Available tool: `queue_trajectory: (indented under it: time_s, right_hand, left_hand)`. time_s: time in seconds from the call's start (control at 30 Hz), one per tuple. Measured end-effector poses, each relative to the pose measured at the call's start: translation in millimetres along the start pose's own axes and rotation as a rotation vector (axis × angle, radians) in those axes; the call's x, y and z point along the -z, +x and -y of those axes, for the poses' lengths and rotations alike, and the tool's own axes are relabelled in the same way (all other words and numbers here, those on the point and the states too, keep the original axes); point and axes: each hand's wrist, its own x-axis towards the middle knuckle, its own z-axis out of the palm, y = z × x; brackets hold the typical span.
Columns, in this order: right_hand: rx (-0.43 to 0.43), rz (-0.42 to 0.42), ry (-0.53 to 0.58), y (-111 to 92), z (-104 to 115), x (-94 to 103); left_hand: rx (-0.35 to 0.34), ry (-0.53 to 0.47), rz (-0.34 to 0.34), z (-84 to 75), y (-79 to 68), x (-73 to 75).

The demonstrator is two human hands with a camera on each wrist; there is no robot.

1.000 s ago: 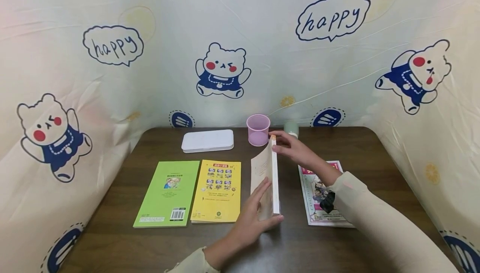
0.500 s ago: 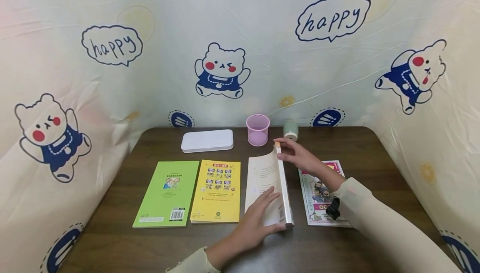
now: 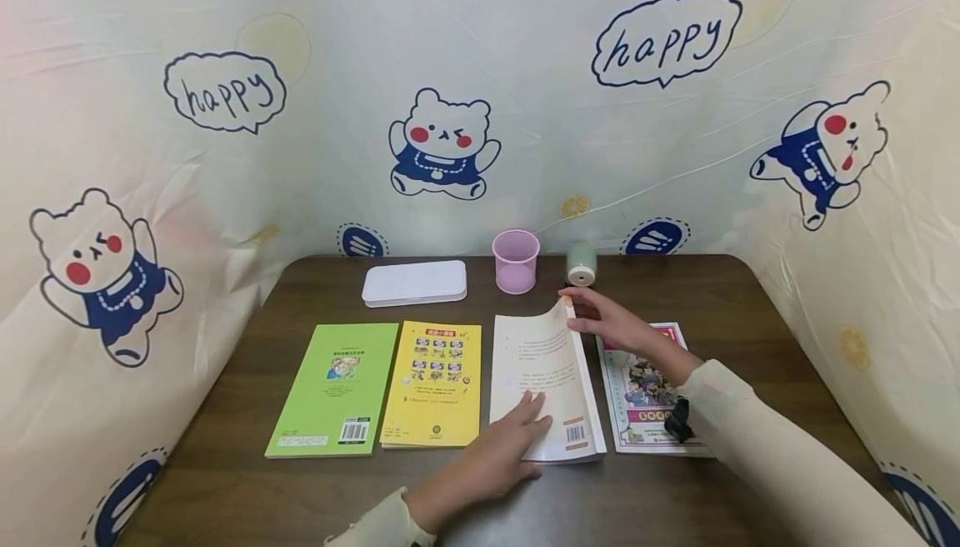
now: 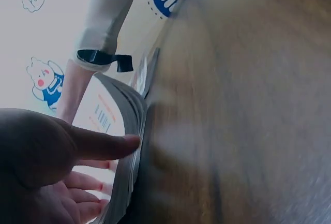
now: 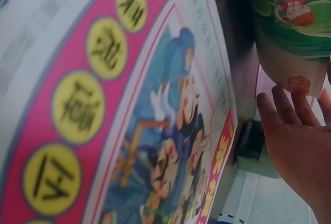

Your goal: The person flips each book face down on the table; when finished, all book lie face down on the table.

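A white paperback book (image 3: 536, 355), with a barcode on its back cover, lies nearly flat at the middle of the table, its far right corner bent upward. My right hand (image 3: 611, 322) grips that raised corner. The right wrist view shows the book's illustrated green underside (image 5: 295, 38) above the fingertips. My left hand (image 3: 498, 451) rests on the near left part of the cover with fingers extended. In the left wrist view, its thumb (image 4: 106, 144) lies against the page edges (image 4: 132, 157). Right of this book is a pink-and-white comic-style book (image 3: 648, 393), partly covered by the right forearm.
On the left lie a green book (image 3: 337, 388) and a yellow book (image 3: 438, 388), side by side. Along the back of the wooden table (image 3: 315, 288) are a white flat case (image 3: 415, 282), a pink cup (image 3: 516, 262) and a small green cylindrical object (image 3: 581, 263).
The white book has tipped from upright down to the right, so its back cover faces up. My right hand has followed its corner right and nearer; the left thumb has slid off the spine.
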Motion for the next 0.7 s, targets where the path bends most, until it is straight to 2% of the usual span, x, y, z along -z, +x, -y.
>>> queue_trajectory:
  time_s: [0.2,0.4,0.7]
  right_hand:
    - [-0.017,0.012,-0.049,-2.3,-5.4,5.9]
    - [-0.022,0.033,-0.148,-4.5,-5.9,12.7]
    - [-0.125,0.068,-0.306,-4.5,-12.4,25.6]
  left_hand:
    - [-0.055,0.1,-0.016,1.0,-1.0,3.0]
    - [-0.067,0.085,-0.02,5.4,-0.9,0.2]
    - [-0.08,0.081,-0.001,5.1,2.8,-3.6]
